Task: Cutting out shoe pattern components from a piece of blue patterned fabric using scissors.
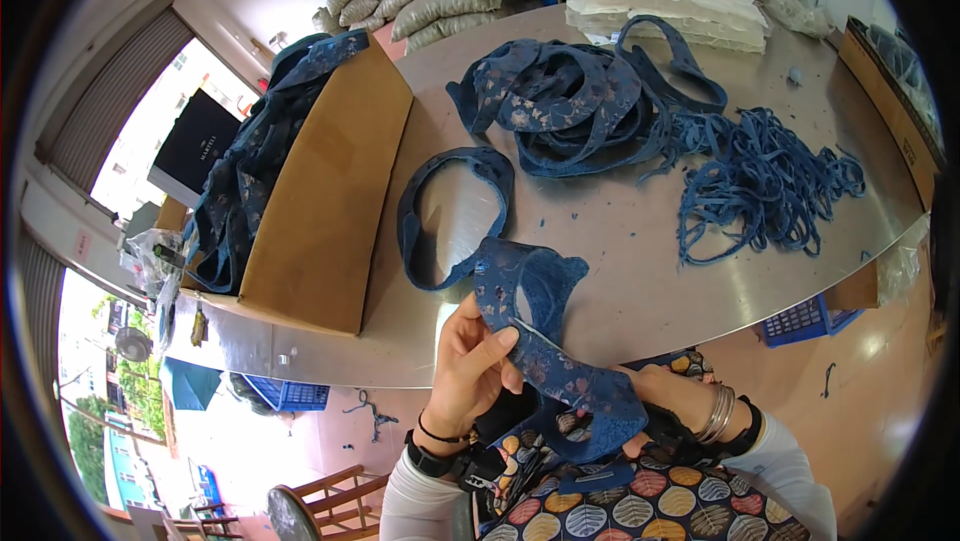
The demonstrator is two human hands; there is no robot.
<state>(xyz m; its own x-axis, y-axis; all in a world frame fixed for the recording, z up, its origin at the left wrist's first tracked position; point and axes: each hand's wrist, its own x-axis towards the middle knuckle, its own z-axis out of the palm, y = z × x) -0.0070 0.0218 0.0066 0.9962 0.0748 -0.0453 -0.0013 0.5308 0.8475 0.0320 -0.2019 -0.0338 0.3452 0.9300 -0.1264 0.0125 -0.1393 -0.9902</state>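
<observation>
Looking down from the head camera, I have a wide blue floral fabric strip (600,388) in front of the person, at the near edge of the metal table (600,281). The left hand (472,353) grips it, thumb pressed on the patterned face and the other fingers mostly behind. From there the strip runs down to the right and toward the body, while its far part curls over the tabletop, showing a plain blue underside. The right hand (672,396) is at the strip's right end, but the fabric hides most of its fingers, so I can't tell how it is closed.

Just beyond the left hand, a loop of similar fabric (410,221) stands on the table; I can't tell whether it touches the held piece. Farther off, near the middle, is a tangled pile of floral strips (570,91), and right of that a heap of thin blue strands (760,181). On the left sits a cardboard box (325,191), filled with more floral fabric (245,181). At the far side I make out a stack of white sheets (665,1). Nearest me, a leaf-patterned apron (640,511) covers the lap.
</observation>
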